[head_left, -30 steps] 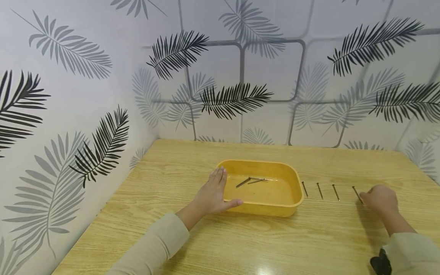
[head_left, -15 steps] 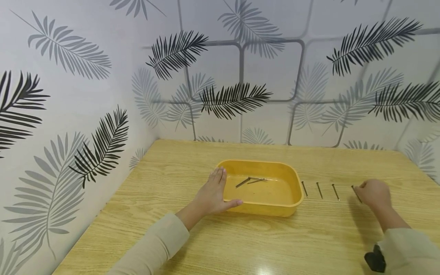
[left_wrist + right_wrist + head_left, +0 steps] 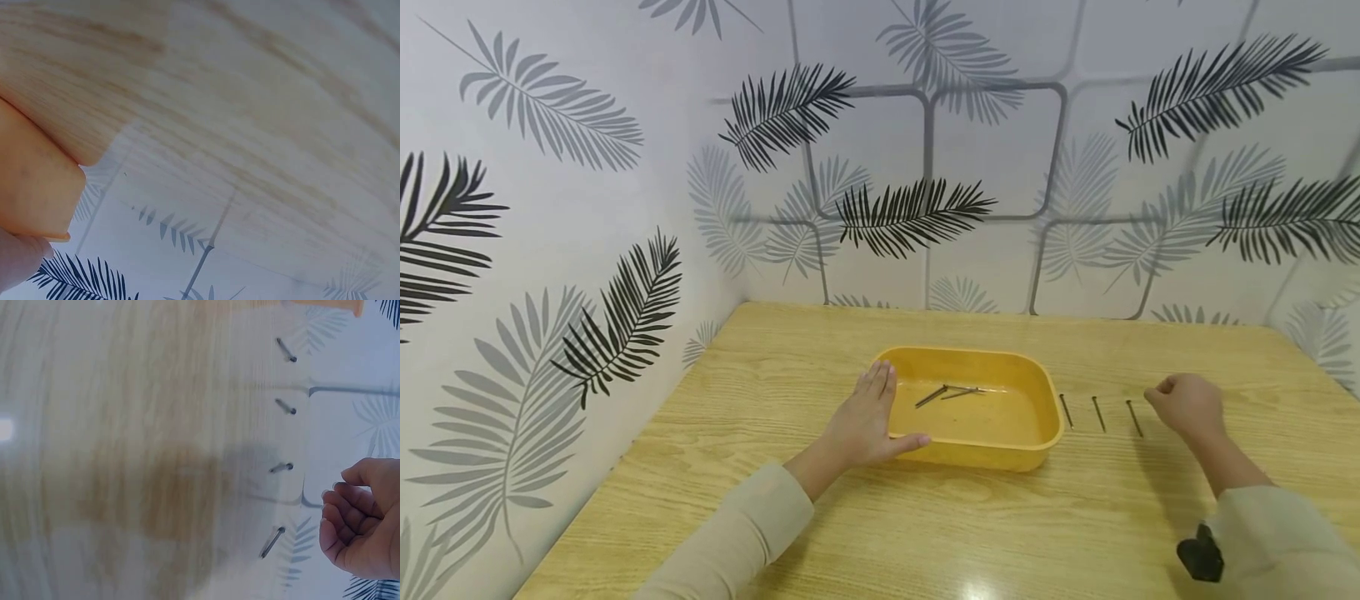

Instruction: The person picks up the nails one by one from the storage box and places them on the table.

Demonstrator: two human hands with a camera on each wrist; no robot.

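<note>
Left hand [image 3: 867, 425] flat, fingers straight against the yellow tray [image 3: 1045, 433]. A few nails [image 3: 946, 392] already lie in the tray. Right hand [image 3: 362, 519] curled, nothing seen in it. Four loose nails [image 3: 280, 467] remain on the table just beside its fingers.

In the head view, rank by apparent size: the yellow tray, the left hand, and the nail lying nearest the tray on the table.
1. Yellow tray, largest by far.
2. Left hand, resting against the tray's left side at a like distance from the camera, so the ranking holds.
3. Nail nearest the tray, a thin short sliver, smallest.
</note>
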